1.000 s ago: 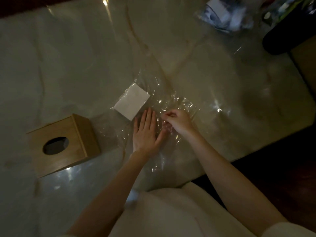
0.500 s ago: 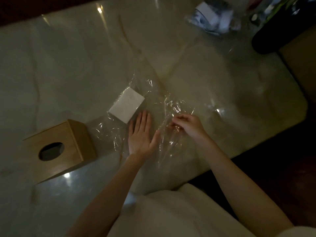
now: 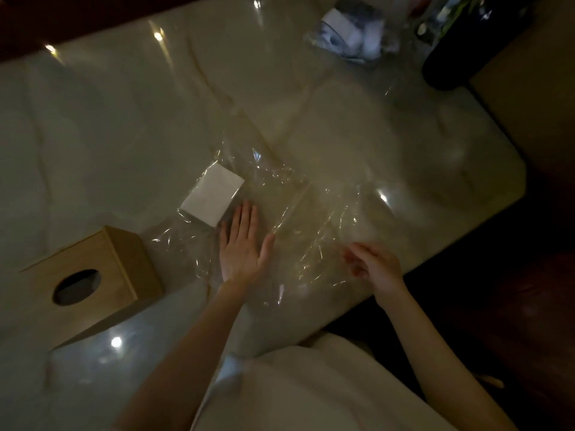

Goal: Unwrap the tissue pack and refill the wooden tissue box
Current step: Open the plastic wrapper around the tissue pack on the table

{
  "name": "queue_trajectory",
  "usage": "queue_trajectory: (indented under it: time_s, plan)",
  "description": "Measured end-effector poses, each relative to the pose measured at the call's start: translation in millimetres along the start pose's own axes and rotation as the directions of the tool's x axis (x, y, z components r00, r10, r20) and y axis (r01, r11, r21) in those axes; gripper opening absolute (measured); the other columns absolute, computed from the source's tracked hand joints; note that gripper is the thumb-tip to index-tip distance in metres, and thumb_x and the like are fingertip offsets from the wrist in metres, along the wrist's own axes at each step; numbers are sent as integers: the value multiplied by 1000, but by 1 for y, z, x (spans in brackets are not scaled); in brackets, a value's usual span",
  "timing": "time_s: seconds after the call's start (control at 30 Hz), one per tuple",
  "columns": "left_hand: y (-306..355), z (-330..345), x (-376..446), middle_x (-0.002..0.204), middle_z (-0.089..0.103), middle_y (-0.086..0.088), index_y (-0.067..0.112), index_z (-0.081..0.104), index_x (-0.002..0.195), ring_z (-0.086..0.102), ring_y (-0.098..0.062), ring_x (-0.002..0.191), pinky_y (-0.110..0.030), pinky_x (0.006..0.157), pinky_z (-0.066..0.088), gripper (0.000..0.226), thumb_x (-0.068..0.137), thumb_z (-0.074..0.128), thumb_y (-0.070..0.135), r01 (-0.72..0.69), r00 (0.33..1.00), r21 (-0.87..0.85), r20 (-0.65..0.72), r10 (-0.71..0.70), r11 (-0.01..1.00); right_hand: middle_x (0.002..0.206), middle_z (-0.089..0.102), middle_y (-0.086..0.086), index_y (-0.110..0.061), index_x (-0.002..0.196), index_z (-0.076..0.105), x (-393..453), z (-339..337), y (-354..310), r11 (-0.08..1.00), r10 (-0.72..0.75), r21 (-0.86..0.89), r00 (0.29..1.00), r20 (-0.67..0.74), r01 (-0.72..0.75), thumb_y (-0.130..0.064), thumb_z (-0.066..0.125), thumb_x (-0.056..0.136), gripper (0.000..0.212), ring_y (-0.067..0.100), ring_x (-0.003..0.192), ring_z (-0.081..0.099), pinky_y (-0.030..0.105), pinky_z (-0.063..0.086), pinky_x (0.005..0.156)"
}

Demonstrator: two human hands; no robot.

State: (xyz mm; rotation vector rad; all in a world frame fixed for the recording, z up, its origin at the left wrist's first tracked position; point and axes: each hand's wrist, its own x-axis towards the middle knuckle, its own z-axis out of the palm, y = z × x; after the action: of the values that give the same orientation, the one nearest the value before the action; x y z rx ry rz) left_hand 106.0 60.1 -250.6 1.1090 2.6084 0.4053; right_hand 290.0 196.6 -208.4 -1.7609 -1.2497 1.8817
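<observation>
Now the right hand (image 3: 373, 269) has drawn away toward the table (image 3: 109, 135) edge, fingers curled, pinching clear wrapper (image 3: 311, 231); blur hides the grip. Left hand (image 3: 242, 247) stays flat, open, beside the white tissue stack (image 3: 213, 194). Wooden tissue box (image 3: 90, 281) sits left.

No text, label or number can be read anywhere.

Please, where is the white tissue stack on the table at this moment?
In the head view the white tissue stack lies left of centre on the marble table, on the clear plastic wrap, just beyond the left hand fingertips and up-right of the wooden tissue box.
</observation>
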Motion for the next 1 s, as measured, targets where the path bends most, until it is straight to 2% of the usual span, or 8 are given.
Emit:
queue_trajectory:
  time_s: [0.13,0.27,0.4,0.53,0.67,0.77,0.83,1.0]
  plan:
    - [0,1,1,156,11,-2,16,12,145,5,-14,143,-35,115,-4,75,81,-1,54,1,1000,-1,9,-1,1000,63,67,1,-10,76,70,-11,-18,20,999,-35,-46,988,-150,28,-11,69,76,1,9,55,59,17,48,48]
    - [-1,3,1,156,10,-2,16,11,145,5,-15,143,-37,115,-1,76,80,0,55,14,1000,7,16,-14,1000,67,65,-3,-8,80,71,-17,-21,33,916,-270,-362,934,-233,175,-13,68,77,7,3,59,58,7,41,54]
    - [-1,5,1,157,10,-2,17,9,145,4,-15,143,-39,116,0,74,81,8,55,16,1000,22,16,-17,1000,75,60,-6,-16,83,65,-24,-13,41,749,-424,-641,866,-267,169,-23,66,78,9,11,70,53,22,36,60]
    - [-2,4,2,156,12,-5,16,9,145,5,-18,143,-39,115,-2,77,79,13,55,-2,1000,34,20,1,999,83,63,2,-14,92,56,-23,-17,39,749,-433,-641,856,-281,169,-25,70,73,26,20,78,57,28,42,64]
    - [-6,4,5,156,10,-5,16,9,145,5,-19,143,-39,115,-2,78,78,12,57,-10,999,41,47,8,999,68,55,-10,-19,86,55,-19,-26,29,786,-425,-583,864,-268,206,-20,72,70,23,15,67,57,25,41,61]
    - [-15,-2,12,156,10,-6,15,9,145,7,-21,143,-41,116,-1,78,79,12,58,-66,995,77,78,60,995,64,54,-14,-24,77,54,-14,-24,14,709,-502,-619,858,-107,337,-17,70,73,18,6,60,54,17,38,56]
    - [-22,-9,18,155,13,-8,13,12,145,10,-22,143,-42,115,1,80,78,10,58,-132,988,94,87,124,987,74,62,-4,-19,79,59,-6,-16,2,593,-546,-669,834,77,449,-17,65,79,7,15,72,60,23,45,61]
    - [-35,-27,28,154,17,-12,10,16,144,15,-25,142,-45,113,8,81,78,10,56,-255,961,193,163,226,947,115,63,11,-11,111,60,20,25,-30,31,-504,-694,611,611,720,-19,51,89,26,29,111,52,33,36,93]
